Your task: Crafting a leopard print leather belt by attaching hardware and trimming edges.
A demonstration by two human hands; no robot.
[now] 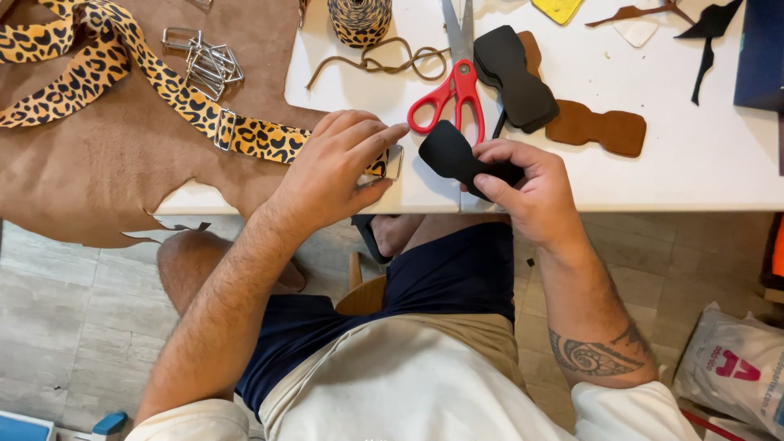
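Left hand point(339, 167): rests at the front edge of the white table point(694, 163), fingers curled down on the end of the leopard-print strap point(175, 90), pinning it; index finger stretched toward the scissors' handles.
Leopard-print strap: runs from the table's far left corner diagonally across the brown suede hide point(106, 171) to the front edge, passing through a metal slide buckle point(224, 129); its end lies under the left hand, where a rectangular metal ring point(395, 162) shows just past the fingers.
Right hand point(531, 184): at the front edge, just right of the left hand, fingers and thumb closed in a pinch on a black leather bow-shaped piece point(453, 155).
Black leather bow-shaped piece: held at its right half, its rounded left end sticking out over the table, just below the scissors' handles.
Red-handled scissors point(453, 86): lie flat near the table's middle, blades pointing to the far edge, handles toward the hands.
Stack of black bow-shaped pieces point(514, 77): just right of the scissors, over a brown piece.
Brown leather bow-shaped piece point(596, 128): lying alone to the right of the stack.
Spool of leopard-print webbing point(359, 18): at the far edge, with a loose brown cord point(384, 61) beside it.
Loose metal buckles point(208, 59): piled on the hide near the far edge.
Brown suede hide: covers the left end of the table and hangs over its front edge.
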